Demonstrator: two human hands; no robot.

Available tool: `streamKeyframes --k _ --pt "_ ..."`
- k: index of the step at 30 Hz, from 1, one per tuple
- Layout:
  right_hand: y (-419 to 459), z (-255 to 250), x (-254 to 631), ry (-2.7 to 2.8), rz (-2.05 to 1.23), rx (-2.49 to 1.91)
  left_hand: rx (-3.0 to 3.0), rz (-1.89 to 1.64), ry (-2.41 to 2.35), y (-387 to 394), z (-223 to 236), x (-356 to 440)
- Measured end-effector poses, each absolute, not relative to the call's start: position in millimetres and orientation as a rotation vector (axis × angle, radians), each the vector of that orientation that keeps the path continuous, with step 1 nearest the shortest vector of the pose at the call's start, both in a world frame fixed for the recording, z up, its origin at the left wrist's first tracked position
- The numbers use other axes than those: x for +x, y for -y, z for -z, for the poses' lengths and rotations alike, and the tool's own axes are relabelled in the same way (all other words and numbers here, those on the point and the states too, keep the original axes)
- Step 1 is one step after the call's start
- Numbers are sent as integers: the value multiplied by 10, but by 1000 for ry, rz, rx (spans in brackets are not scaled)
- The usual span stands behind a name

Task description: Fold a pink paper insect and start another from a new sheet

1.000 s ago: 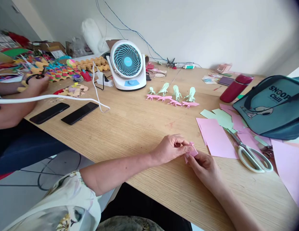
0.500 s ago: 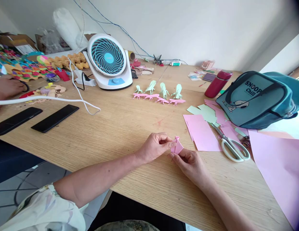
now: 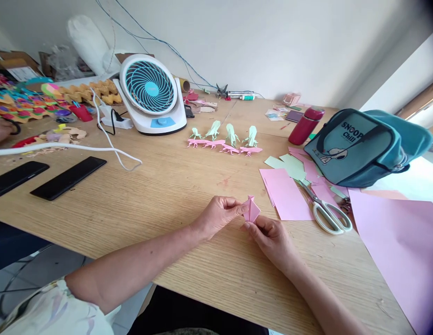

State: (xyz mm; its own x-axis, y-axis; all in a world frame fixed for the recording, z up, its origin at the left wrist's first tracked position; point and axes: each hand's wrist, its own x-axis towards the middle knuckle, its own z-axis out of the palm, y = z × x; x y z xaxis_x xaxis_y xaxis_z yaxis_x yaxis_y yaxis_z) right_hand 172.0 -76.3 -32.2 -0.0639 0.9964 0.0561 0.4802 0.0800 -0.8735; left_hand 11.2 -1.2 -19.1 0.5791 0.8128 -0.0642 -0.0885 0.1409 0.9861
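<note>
Between my two hands is a small piece of folded pink paper [image 3: 252,210], held just above the wooden table [image 3: 160,195]. My left hand [image 3: 219,214] pinches its left side between thumb and fingers. At the lower right edge, my right hand [image 3: 272,235] grips it, thumb in front and fingers curled behind. The paper has a pointed, kite-like shape with a small folded tip on top. Farther back stand several green folded-paper figures [image 3: 231,135], with several pink folded-paper figures [image 3: 212,143] in a row before them.
Right of my hands lie pink sheets [image 3: 289,193], white-handled scissors [image 3: 329,214] and a large pink sheet [image 3: 397,242]. A teal bag [image 3: 352,149] and red bottle [image 3: 306,126] stand behind. Leftward are a fan [image 3: 149,93], dark phones [image 3: 69,177], a white cable [image 3: 63,146] and another person's hand [image 3: 2,130].
The view has shifted slightly, so the table's things appear a little farther left. The folded pink paper has turned slightly and shows more of its front; both hands keep hold of it.
</note>
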Motion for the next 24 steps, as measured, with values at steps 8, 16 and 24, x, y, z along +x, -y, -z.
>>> streamKeyframes --k 8,16,24 --pt "761 340 1728 1666 -901 -1452 1547 -819 -758 -7 124 68" --pt "777 255 1713 1704 -966 -1371 1729 -803 -749 -23 105 28" --pt "781 312 1722 1648 -905 -1390 1809 -874 -684 -41 111 25"
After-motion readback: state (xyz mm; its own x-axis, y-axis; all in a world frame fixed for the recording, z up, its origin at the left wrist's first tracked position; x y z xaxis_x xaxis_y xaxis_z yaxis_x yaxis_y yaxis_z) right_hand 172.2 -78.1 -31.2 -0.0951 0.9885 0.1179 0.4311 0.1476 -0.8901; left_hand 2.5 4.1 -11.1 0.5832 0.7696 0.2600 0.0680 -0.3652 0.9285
